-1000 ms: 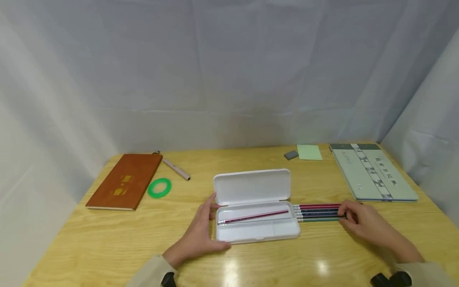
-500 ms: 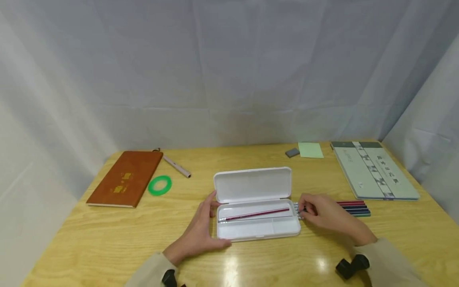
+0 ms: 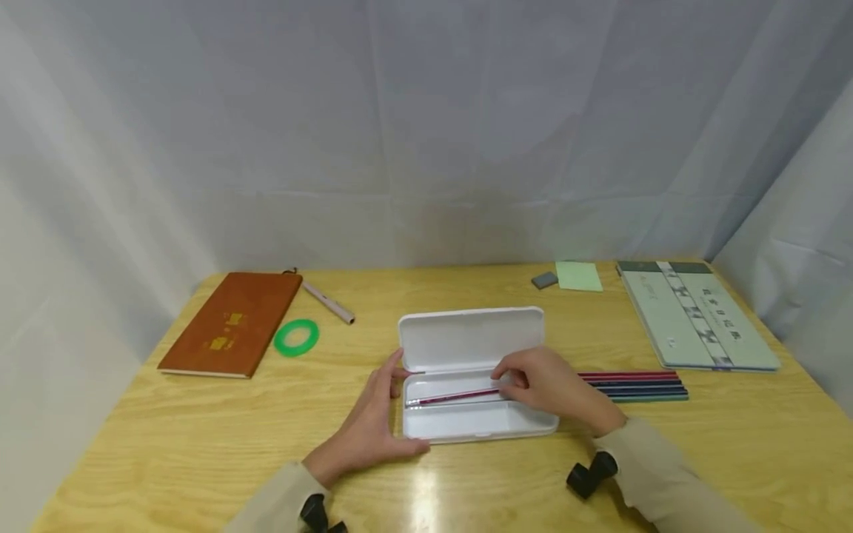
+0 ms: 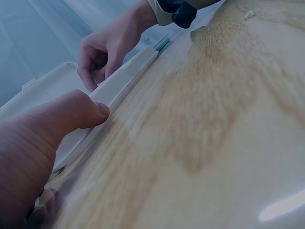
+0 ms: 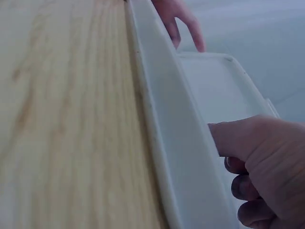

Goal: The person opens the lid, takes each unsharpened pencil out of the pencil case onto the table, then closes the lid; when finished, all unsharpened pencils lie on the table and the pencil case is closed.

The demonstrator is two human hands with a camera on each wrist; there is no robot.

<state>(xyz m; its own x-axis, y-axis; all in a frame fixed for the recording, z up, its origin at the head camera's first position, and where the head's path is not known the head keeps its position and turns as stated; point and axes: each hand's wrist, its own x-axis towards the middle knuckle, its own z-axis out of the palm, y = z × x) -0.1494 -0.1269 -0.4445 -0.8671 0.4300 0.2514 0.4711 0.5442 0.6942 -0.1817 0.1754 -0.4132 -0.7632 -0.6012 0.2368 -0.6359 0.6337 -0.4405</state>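
Head view, right hand [image 3: 553,385] over pencil case [image 3: 476,422]

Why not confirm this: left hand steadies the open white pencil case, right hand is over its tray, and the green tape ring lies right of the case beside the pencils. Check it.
One detail is wrong. In the head view the green tape ring lies left of the white pencil case, beside the brown notebook, not by the pencils. The left hand does steady the case, and the right hand is over its tray.

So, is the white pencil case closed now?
No, the white pencil case lies open, its lid tilted back and a red pencil inside.
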